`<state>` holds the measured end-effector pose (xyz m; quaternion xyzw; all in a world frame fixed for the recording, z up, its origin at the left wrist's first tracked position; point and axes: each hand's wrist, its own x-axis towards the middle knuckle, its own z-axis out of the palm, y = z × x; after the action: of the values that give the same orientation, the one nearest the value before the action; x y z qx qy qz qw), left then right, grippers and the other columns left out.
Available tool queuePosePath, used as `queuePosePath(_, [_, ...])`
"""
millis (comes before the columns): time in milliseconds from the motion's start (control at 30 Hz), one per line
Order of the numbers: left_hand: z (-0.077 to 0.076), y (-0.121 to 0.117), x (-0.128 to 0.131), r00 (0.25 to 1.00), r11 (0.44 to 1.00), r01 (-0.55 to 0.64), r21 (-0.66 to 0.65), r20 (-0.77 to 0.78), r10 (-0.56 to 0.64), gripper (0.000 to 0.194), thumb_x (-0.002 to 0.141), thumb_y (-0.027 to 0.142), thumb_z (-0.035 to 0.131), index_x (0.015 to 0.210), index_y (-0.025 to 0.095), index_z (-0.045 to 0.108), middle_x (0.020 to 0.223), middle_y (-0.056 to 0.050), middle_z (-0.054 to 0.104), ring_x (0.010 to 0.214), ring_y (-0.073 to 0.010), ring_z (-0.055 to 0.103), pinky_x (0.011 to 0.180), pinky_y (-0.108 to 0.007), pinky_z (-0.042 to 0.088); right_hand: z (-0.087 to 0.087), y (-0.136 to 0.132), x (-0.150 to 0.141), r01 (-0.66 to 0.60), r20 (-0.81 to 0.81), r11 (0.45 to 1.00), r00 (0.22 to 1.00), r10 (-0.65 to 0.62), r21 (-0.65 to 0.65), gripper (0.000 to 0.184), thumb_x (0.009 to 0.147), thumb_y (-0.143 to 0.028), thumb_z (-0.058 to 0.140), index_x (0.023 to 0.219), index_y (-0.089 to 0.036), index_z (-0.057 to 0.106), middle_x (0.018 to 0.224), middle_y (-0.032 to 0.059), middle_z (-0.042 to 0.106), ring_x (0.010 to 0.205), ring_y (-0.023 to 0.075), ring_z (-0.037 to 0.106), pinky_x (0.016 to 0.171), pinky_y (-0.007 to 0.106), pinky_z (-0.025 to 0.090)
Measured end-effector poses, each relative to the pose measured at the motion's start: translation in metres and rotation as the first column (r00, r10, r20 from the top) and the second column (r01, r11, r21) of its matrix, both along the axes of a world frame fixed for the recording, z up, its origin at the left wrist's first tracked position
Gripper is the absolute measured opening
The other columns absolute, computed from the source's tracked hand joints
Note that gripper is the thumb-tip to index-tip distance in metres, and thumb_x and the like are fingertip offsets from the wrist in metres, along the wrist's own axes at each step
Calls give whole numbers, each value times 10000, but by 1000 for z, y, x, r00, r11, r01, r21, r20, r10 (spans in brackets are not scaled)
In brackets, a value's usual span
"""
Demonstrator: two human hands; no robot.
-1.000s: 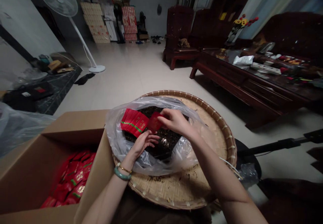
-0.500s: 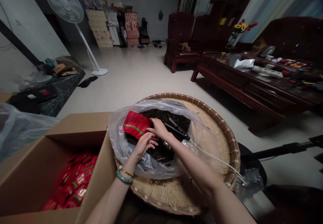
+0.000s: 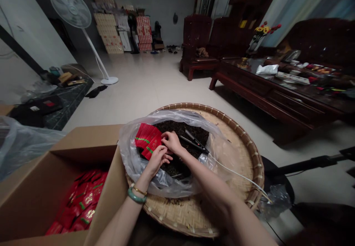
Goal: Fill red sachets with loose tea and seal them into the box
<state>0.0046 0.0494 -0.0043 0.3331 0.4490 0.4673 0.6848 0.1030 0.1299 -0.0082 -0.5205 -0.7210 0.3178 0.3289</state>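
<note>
A fanned stack of red packets (image 3: 144, 132) with green stripes lies on dark loose tea leaves (image 3: 177, 126) inside a clear plastic bag (image 3: 129, 164). One red packet (image 3: 152, 148) is pulled partly out of the fan, towards me. My right hand (image 3: 172, 142) has its thumb and fingers closed on this packet's right end. Against the lower corner of the same packet, my left hand (image 3: 158, 161) pinches with thumb and forefinger, its other fingers curled loosely. A black tong-shaped tool (image 3: 194, 142) with a white cord rests on the leaves beside my right hand, its two arms apart.
A round woven bamboo tray (image 3: 244, 142) carries the bag. On the left stands an open cardboard box (image 3: 111, 187) with many filled red packets (image 3: 85, 201). The white cord (image 3: 235, 172) crosses the tray's right side. Beyond are a fan (image 3: 109, 80) and a dark wooden table (image 3: 249, 85).
One red packet has come away from the fan, towards me and my left hand. My right hand has shifted slightly left and down; the left hand has barely moved.
</note>
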Motion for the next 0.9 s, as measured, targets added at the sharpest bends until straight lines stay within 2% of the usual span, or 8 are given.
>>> queuePosePath(233, [2, -1, 1, 993, 993, -115, 26, 32, 114, 427, 686, 392, 702, 900, 182, 398, 852, -64, 670, 625, -162, 679, 528, -226, 487, 27, 9, 56, -47, -275, 988, 962, 5, -147, 272, 771, -234, 550, 998, -123, 651, 779, 35, 684, 665, 124, 606, 664, 273, 495])
queuePosePath(333, [6, -2, 1, 980, 981, -192, 33, 55, 190, 477, 666, 376, 732, 953, 188, 400, 881, -47, 661, 678, -175, 695, 576, -238, 510, 45, 1, 87, -260, -548, 924, 834, 67, -282, 338, 711, -323, 650, 985, -126, 668, 816, 45, 689, 702, 134, 624, 703, 300, 518])
queuePosePath(400, [10, -2, 0, 983, 984, -174, 38, 71, 171, 491, 660, 360, 743, 1003, 177, 444, 899, -53, 667, 719, -186, 699, 589, -235, 520, 52, -7, 98, -344, -629, 879, 775, 66, -331, 357, 666, -328, 700, 963, -130, 683, 810, 40, 686, 698, 135, 619, 713, 312, 520])
queuePosePath(467, [13, -4, 0, 993, 996, -88, 33, 82, 85, 491, 662, 345, 748, 1041, 146, 506, 928, -93, 685, 723, -195, 699, 570, -228, 521, 53, -16, 99, -322, -593, 883, 803, 64, -341, 333, 674, -303, 690, 960, -133, 690, 786, 32, 677, 676, 132, 606, 699, 314, 517])
queuePosePath(533, [14, -6, 0, 997, 1000, 1, 11, 76, -2, 476, 669, 331, 748, 1045, 108, 560, 947, -142, 701, 702, -200, 697, 541, -224, 517, 49, -23, 92, -217, -482, 935, 874, 59, -279, 302, 702, -254, 649, 978, -139, 690, 785, 33, 662, 679, 138, 595, 686, 312, 513])
queuePosePath(633, [14, -8, 1, 998, 1000, 24, -12, 55, -23, 442, 682, 312, 742, 1037, 91, 598, 957, -176, 710, 710, -208, 699, 538, -226, 521, 41, -35, 76, -27, -240, 999, 970, 21, -21, 335, 740, -181, 590, 1065, -152, 663, 874, 65, 625, 759, 166, 586, 702, 317, 509])
queuePosePath(767, [14, -7, 2, 998, 1000, -28, -10, 55, 28, 426, 684, 298, 740, 1041, 108, 607, 1011, -164, 701, 735, -212, 703, 554, -233, 538, 36, -52, 61, -4, -11, 957, 1000, 8, 289, 486, 823, -150, 490, 1309, -180, 477, 1099, 129, 555, 961, 214, 558, 828, 365, 495])
queuePosePath(900, [15, -7, 1, 996, 997, -76, -15, 47, 77, 413, 670, 295, 748, 1011, 106, 613, 971, -145, 710, 717, -209, 704, 563, -237, 546, 33, -61, 56, -39, 79, 914, 997, 8, 403, 468, 871, -160, 435, 1338, -170, 426, 1218, 151, 515, 1124, 241, 482, 946, 399, 437])
